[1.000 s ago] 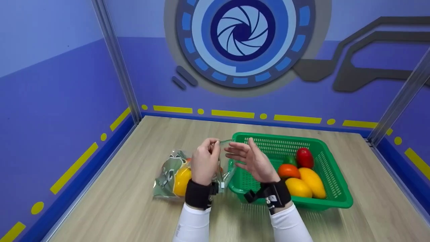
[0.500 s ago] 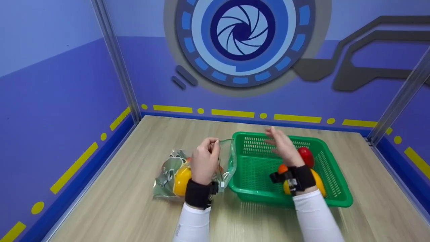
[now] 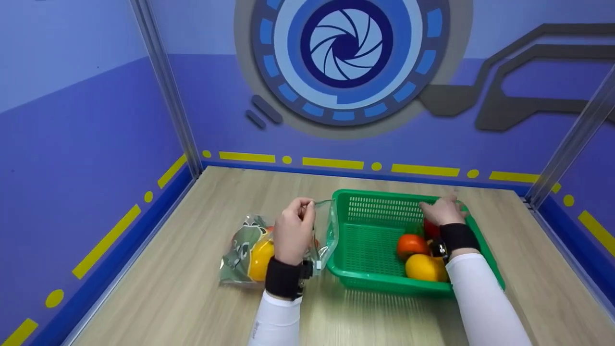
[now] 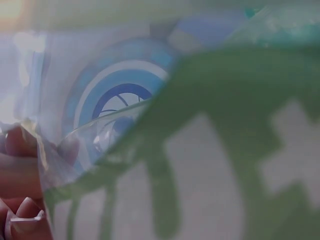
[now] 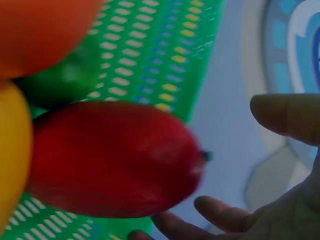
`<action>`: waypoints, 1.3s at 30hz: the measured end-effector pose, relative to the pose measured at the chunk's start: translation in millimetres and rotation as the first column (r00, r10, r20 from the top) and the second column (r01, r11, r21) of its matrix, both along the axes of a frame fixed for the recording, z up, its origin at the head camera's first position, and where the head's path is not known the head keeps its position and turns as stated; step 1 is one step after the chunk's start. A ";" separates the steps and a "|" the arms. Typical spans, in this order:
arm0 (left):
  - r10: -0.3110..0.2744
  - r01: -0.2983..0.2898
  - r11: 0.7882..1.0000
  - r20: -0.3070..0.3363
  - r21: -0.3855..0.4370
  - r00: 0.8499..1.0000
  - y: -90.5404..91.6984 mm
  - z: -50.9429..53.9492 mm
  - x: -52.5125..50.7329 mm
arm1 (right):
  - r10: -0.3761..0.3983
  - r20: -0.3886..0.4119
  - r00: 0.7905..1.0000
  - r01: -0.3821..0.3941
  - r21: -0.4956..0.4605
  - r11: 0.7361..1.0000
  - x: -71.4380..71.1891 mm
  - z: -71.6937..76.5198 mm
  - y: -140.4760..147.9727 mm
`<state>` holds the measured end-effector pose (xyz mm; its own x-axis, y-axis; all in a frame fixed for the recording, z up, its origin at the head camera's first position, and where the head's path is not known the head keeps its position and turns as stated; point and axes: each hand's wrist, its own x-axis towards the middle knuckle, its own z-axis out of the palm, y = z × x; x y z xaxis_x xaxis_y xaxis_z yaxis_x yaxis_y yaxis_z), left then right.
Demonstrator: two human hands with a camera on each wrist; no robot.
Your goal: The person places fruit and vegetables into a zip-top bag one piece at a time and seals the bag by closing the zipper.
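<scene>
At the mouth of a clear zip bag (image 3: pixel 233 264) with green print, my left hand (image 3: pixel 294 233) pinches the rim and holds it up. Inside the bag is a yellow fruit (image 3: pixel 259 262), with something orange-red partly hidden. The bag's film (image 4: pixel 215 150) fills most of the left wrist view, fingers at its edge. My right hand (image 3: pixel 443 211) is over the far right corner of a green basket (image 3: pixel 384 284), above a red mango (image 3: pixel 431 230). In the right wrist view, thumb and fingers are spread around the stem end of the mango (image 5: pixel 115 160), not closed on it.
In the basket beside the mango lie an orange-red round fruit (image 3: pixel 412 246), a yellow fruit (image 3: pixel 425 267) and a green one (image 5: pixel 65 80). Blue-purple panels (image 3: pixel 221 110) stand behind and beside the wooden table (image 3: pixel 158 288).
My right hand has moved from beside the bag's mouth, rightward across the basket, to the red mango. The left hand keeps its pinch on the bag, which stays in place.
</scene>
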<state>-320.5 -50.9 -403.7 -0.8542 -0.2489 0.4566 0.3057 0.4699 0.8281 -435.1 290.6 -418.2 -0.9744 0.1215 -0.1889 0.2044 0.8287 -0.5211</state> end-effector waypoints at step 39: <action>-0.033 0.032 0.999 0.025 0.027 0.999 -0.7 -2.3 -0.9 | 0.246 -0.096 0.965 -0.252 -0.065 0.965 -0.8 -8.2 -20.6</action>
<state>-321.4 -51.7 -406.0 -0.8732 -0.2329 0.4282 0.2991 0.4375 0.8480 -436.0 270.0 -426.4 -0.9851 -0.1386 -0.1016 -0.0522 0.8047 -0.5914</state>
